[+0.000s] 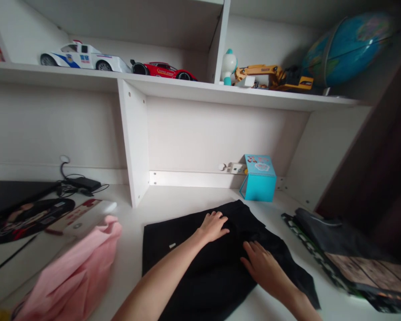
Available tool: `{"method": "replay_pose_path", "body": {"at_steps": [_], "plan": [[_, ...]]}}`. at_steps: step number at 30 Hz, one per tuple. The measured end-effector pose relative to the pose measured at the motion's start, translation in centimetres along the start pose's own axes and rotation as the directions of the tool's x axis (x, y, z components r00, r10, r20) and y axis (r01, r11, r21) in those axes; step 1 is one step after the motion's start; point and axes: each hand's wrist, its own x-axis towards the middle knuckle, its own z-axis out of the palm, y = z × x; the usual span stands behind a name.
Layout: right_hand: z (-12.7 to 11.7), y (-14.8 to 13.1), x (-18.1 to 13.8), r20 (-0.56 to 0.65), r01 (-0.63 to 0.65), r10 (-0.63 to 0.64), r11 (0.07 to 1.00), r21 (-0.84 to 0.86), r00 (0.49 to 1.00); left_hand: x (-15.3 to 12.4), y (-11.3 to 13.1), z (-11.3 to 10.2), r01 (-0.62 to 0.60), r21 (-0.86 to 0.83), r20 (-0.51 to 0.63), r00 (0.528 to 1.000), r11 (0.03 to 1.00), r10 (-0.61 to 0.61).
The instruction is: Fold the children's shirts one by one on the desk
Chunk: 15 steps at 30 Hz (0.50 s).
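Note:
A black garment (pixel 194 263) lies spread on the white desk, partly folded and rumpled on its right side; whether it is a shirt or trousers I cannot tell. My left hand (pixel 214 226) rests palm down on its upper middle part, fingers apart, thumb pointing right. Lower and to the right, my right hand (pixel 262 266) presses on the creased part with its fingers stretched out and thumb apart. Neither hand grasps the cloth. A small white tag (pixel 172 245) shows on the garment left of my left forearm.
Pink cloth (pixel 83 272) lies at left, near a black power adapter (pixel 83 183). Folded clothes (pixel 347 254) are stacked at right. A blue desk calendar (pixel 259 185) stands behind the garment. The shelf above holds toy cars (pixel 167 70), a toy excavator (pixel 270 76) and a globe (pixel 350 49).

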Motion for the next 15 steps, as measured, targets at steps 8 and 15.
{"method": "replay_pose_path", "body": {"at_steps": [8, 15], "plan": [[0.8, 1.0, -1.3, -0.092, 0.053, -0.039, 0.986, 0.16, 0.995, 3.3, 0.7, 0.5, 0.151, -0.112, 0.0, 0.988, 0.982, -0.152], [-1.1, 3.0, -1.6, 0.129, 0.067, -0.115, 0.943, 0.325, 0.985, 2.0, -7.9, -6.0, 0.559, -0.3, -0.138, 0.776, 0.773, -0.615]]}}
